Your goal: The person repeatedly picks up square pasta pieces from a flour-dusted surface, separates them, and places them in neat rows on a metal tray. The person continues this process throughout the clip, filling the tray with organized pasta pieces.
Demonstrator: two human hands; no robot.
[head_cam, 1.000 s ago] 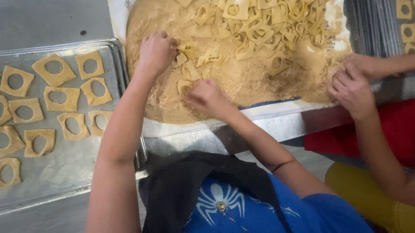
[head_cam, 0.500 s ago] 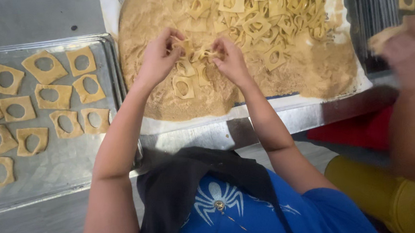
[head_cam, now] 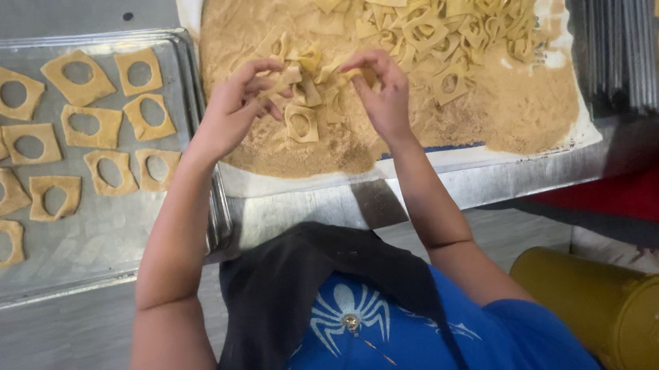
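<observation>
I'm seeing left hand [head_cam: 235,110] and right hand [head_cam: 381,89] pinching a dough strip [head_cam: 314,70] over the crumb sheet's [head_cam: 421,163] near edge. It's looking thin; I'm expecting tearing if they're pulling apart.

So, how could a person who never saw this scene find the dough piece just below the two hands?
Start at the big crumb-covered sheet in the upper middle. Below the left hand and right hand lies one square dough piece with a round hole. It lies flat and alone on the crumbs, while the heap is tangled.
</observation>
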